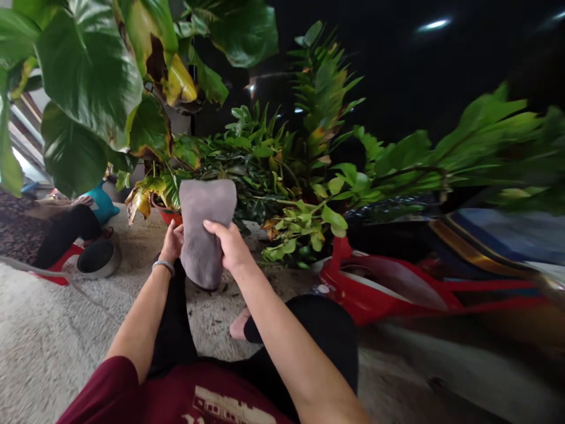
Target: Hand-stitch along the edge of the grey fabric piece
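Maroon shirt (161, 391) closest to the lens, then both arms reaching out to a soft, fuzzy grey cloth (198, 244), kinda wavy-edged, held up in front of the potted plants (260, 147). Right hand (232, 244) has its grip clamped on the cloth, thumb flat across the front. Left hand (171, 242) is at the other edge, fingers partly hidden, so can't tell if its grip is closed.

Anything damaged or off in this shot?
Yes, foliage: the big plant's yellow leaf, upper left, has browned patches beside it, and a yellow-brown leaf droops beside the red pot. Healthy neighbours are green. The grey item in the right hand shows no obvious damage.
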`<control>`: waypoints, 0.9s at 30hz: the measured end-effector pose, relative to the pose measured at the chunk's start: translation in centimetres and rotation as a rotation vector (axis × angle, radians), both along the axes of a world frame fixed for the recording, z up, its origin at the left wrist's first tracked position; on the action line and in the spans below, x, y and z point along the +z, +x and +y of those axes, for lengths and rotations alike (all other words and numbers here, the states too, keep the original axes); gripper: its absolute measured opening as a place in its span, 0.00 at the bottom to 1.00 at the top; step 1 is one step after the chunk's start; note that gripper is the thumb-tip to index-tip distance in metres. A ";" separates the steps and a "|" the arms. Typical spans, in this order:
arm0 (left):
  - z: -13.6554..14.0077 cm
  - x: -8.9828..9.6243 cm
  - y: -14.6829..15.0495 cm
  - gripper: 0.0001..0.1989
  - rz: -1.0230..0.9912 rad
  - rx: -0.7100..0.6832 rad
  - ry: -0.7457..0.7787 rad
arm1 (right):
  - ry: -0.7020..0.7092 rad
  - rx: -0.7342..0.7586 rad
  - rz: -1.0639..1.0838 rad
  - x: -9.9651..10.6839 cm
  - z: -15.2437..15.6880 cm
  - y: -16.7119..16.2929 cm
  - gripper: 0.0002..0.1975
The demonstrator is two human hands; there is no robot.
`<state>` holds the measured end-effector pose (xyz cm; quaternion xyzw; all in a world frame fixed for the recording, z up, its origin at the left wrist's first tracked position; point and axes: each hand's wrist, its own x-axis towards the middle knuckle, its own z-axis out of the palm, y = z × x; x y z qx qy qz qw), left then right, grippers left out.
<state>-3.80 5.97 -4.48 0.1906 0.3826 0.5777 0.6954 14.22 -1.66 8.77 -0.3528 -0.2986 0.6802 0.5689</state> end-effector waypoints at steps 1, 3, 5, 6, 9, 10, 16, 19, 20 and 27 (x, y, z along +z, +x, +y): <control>-0.2 0.0 0.1 0.26 0.001 0.010 -0.002 | -0.005 0.018 0.007 0.0 1.4 -0.6 0.16; -0.2 0.1 0.1 0.27 0.018 0.001 -0.015 | -0.056 0.051 -0.032 -1.5 2.9 -1.6 0.13; 0.2 0.3 -0.3 0.31 0.051 -0.039 -0.031 | -0.139 0.066 -0.119 -4.2 2.3 -2.2 0.12; 0.5 0.4 -0.6 0.32 0.081 -0.052 -0.042 | -0.182 0.069 -0.157 -5.6 1.4 -2.2 0.12; 0.4 0.8 -1.5 0.30 0.224 -0.008 -0.117 | -0.280 0.060 -0.201 -8.7 -1.7 -1.4 0.13; -0.1 0.9 -1.6 0.28 0.261 0.025 -0.139 | -0.288 0.047 -0.201 -9.1 -2.4 -1.1 0.14; -7.9 2.8 2.2 0.28 0.141 0.071 0.183 | -0.071 -0.053 -0.211 -6.9 -2.5 -0.9 0.18; -11.3 3.7 4.8 0.35 0.158 0.072 0.241 | 0.070 -0.017 -0.322 -6.4 -2.2 -1.1 0.14; -11.9 3.7 5.3 0.36 0.162 0.062 0.224 | 0.106 0.010 -0.368 -6.5 -2.2 -1.0 0.12; -12.6 3.1 3.5 0.31 0.149 -0.051 0.044 | 0.274 -0.044 -0.616 -7.2 0.3 4.1 0.12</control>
